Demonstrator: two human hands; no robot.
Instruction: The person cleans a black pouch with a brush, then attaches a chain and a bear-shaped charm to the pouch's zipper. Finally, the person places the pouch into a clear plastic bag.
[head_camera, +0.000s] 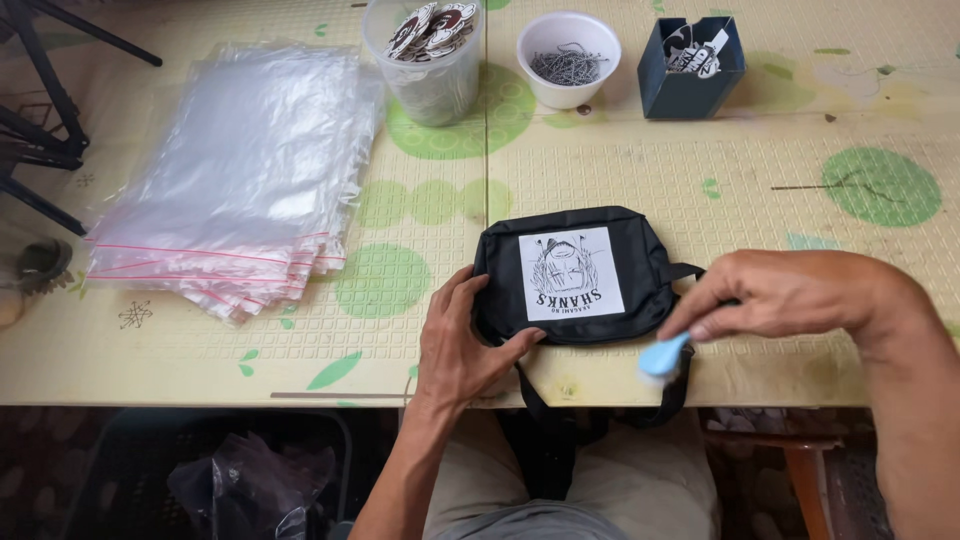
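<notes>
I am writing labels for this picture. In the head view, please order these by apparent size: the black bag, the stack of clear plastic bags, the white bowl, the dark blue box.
1. stack of clear plastic bags
2. black bag
3 and 4. white bowl and dark blue box: they look about alike, so no ranking.

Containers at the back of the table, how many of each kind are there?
Clear plastic tub of round badges: 1
White bowl of small metal bits: 1
Dark blue box of printed cards: 1
Total: 3
</notes>
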